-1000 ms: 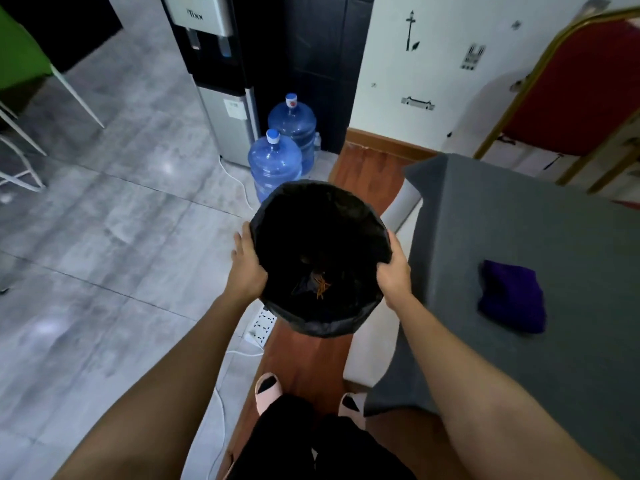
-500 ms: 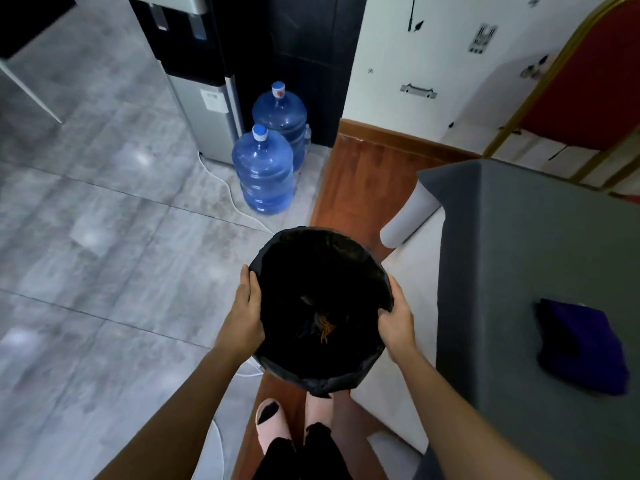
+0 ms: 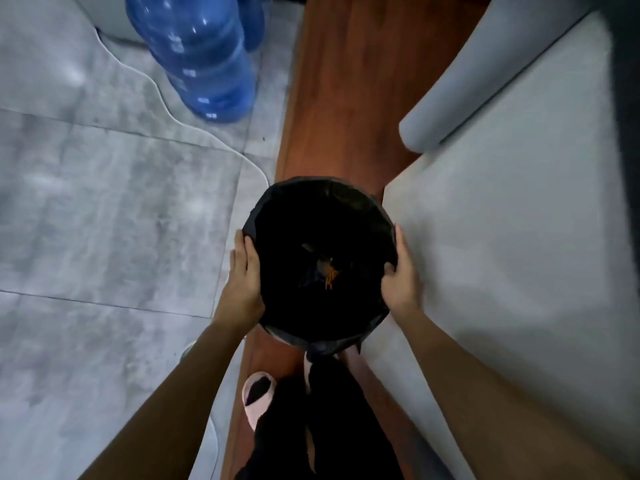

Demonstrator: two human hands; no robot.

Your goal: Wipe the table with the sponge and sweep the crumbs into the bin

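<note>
A round bin (image 3: 277, 216) lined with a black bag sits low over the wooden floor strip, just ahead of my feet. Orange crumbs (image 3: 329, 276) lie at its bottom. My left hand (image 3: 244, 275) grips the bin's left rim and my right hand (image 3: 398, 275) grips its right rim. Only a dark sliver of the grey table (image 3: 623, 98) shows at the far right. The sponge is out of view.
A blue water jug (image 3: 204, 60) stands on the grey tiles ahead left, with a white cable (image 3: 194, 129) curling past it. A pale grey rug (image 3: 519, 237) with a rolled end (image 3: 446, 98) lies right of the bin. My pink slipper (image 3: 258, 398) is below.
The bin has gone down toward the floor in both hands and my view has tilted down. The purple sponge and most of the table have left the view.
</note>
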